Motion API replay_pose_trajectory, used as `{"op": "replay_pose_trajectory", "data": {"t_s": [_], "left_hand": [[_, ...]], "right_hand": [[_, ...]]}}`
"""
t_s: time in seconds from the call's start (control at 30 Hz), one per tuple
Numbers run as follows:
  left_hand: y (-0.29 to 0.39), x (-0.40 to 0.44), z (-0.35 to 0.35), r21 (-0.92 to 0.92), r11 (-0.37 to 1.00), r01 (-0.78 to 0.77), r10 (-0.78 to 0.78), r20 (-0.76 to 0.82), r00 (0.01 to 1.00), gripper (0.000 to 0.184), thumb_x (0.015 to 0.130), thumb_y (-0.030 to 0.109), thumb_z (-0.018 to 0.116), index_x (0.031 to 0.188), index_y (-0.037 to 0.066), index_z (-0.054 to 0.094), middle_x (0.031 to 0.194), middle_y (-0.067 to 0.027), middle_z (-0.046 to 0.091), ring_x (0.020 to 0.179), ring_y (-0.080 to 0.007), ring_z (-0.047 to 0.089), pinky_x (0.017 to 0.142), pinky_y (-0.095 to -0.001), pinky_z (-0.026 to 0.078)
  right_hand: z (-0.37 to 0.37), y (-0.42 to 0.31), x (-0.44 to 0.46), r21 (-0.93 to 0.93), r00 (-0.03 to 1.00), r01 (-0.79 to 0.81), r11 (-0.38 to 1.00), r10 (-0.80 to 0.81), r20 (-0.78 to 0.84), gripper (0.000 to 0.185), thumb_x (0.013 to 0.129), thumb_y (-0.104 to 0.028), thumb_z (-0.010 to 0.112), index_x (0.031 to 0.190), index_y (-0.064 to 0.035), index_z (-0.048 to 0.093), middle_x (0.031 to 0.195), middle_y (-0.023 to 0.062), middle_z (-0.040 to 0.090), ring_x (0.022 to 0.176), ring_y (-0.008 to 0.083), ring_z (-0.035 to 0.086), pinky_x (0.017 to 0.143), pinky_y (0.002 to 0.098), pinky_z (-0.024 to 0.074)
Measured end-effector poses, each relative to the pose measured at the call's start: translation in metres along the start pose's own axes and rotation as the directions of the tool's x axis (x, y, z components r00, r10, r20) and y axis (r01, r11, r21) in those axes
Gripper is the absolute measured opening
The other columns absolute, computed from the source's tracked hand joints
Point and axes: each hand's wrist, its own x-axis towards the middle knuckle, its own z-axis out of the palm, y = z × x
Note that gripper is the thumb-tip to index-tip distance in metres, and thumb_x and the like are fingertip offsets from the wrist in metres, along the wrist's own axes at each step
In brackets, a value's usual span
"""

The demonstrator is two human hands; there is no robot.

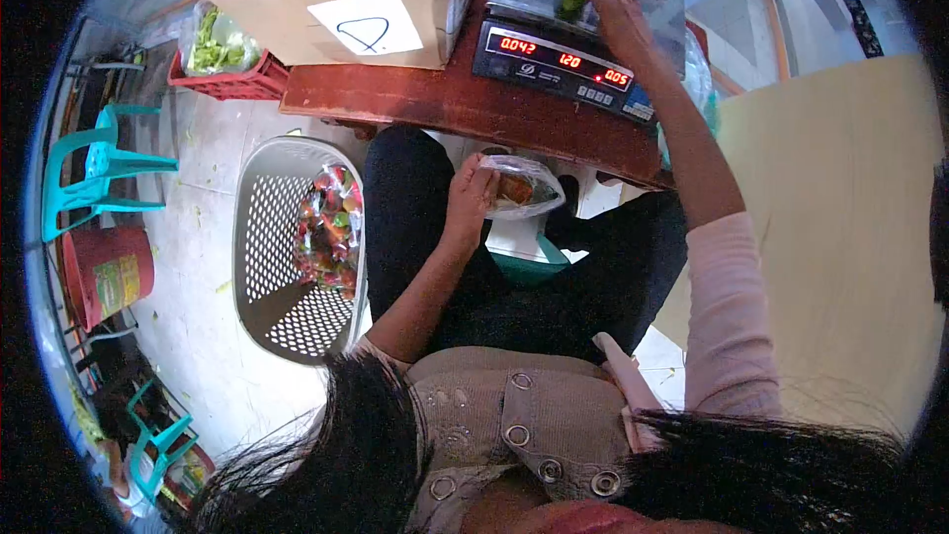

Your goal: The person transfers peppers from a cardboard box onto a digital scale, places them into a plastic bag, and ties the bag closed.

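Observation:
My left hand (pixel 473 200) grips the rim of a clear plastic bag (pixel 546 188) between my knees, with something orange-brown inside it. My right hand (pixel 615 15) reaches over the clear tray of a digital scale (pixel 560 64), its fingers at a small green item (pixel 571 2) on the tray. Whether those fingers hold the item or only touch it cannot be made out. Red digits on the scale's display read 0.042, 1.20 and 0.05.
A cardboard box (pixel 287 25) of red and green peppers stands on the wooden table (pixel 395 91). Left of my legs is a grey basket (pixel 259 321) holding bagged peppers (pixel 331 227). A red crate (pixel 232 84), turquoise chair (pixel 99 163) and red bucket (pixel 114 272) stand farther left.

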Motion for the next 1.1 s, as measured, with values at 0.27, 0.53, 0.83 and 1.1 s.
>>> {"op": "replay_pose_trajectory", "data": {"t_s": [0.27, 0.53, 0.83, 1.1], "left_hand": [[0.013, -0.007, 0.015, -0.153, 0.987, 0.053, -0.063, -0.065, 0.996, 0.013, 0.093, 0.013, 0.046, 0.100, 0.005, 0.053, 0.090, 0.0004, 0.053, 0.085, -0.0057, 0.050, 0.075, -0.0200, 0.041], [0.008, -0.007, 0.014, -0.028, 0.999, 0.033, -0.035, -0.058, 0.998, 0.015, 0.095, 0.015, 0.042, 0.098, 0.007, 0.054, 0.084, 0.0017, 0.053, 0.076, -0.0056, 0.048, 0.068, -0.0220, 0.041], [-0.017, -0.006, 0.012, 0.008, 0.997, -0.073, 0.072, 0.046, 0.996, 0.017, 0.093, 0.016, 0.046, 0.105, 0.006, 0.053, 0.094, -0.0016, 0.058, 0.084, -0.0086, 0.055, 0.075, -0.0234, 0.047], [-0.009, -0.004, 0.006, -0.029, 0.993, -0.111, 0.112, 0.018, 0.994, 0.013, 0.093, 0.013, 0.043, 0.099, 0.005, 0.053, 0.087, 0.0005, 0.053, 0.077, -0.0070, 0.051, 0.067, -0.0225, 0.043]], "right_hand": [[0.013, 0.009, 0.016, 0.195, 0.996, 0.087, 0.977, -0.090, 0.008, 0.047, 0.080, -0.004, 0.060, 0.125, -0.0100, 0.049, 0.127, 0.0134, 0.047, 0.114, 0.0330, 0.050, 0.096, 0.0398, 0.0432], [-0.100, -0.091, -0.112, 0.884, 0.856, -0.465, 0.051, 0.283, 0.434, 0.040, 0.082, -0.024, 0.064, 0.115, -0.0042, 0.055, 0.113, 0.0100, 0.055, 0.096, 0.0222, 0.058, 0.090, 0.0348, 0.0452], [-0.036, -0.179, -0.218, 0.699, 0.873, -0.398, 0.595, 0.012, 0.487, 0.048, 0.086, -0.022, 0.056, 0.124, 0.0018, 0.037, 0.114, 0.0250, 0.050, 0.105, 0.0416, 0.051, 0.090, 0.0449, 0.0417], [-0.040, -0.178, -0.184, 0.590, 0.935, -0.296, 0.751, 0.101, 0.341, 0.042, 0.084, -0.019, 0.060, 0.116, 0.0025, 0.044, 0.111, 0.0233, 0.053, 0.096, 0.0398, 0.057, 0.081, 0.0451, 0.0475]]}}
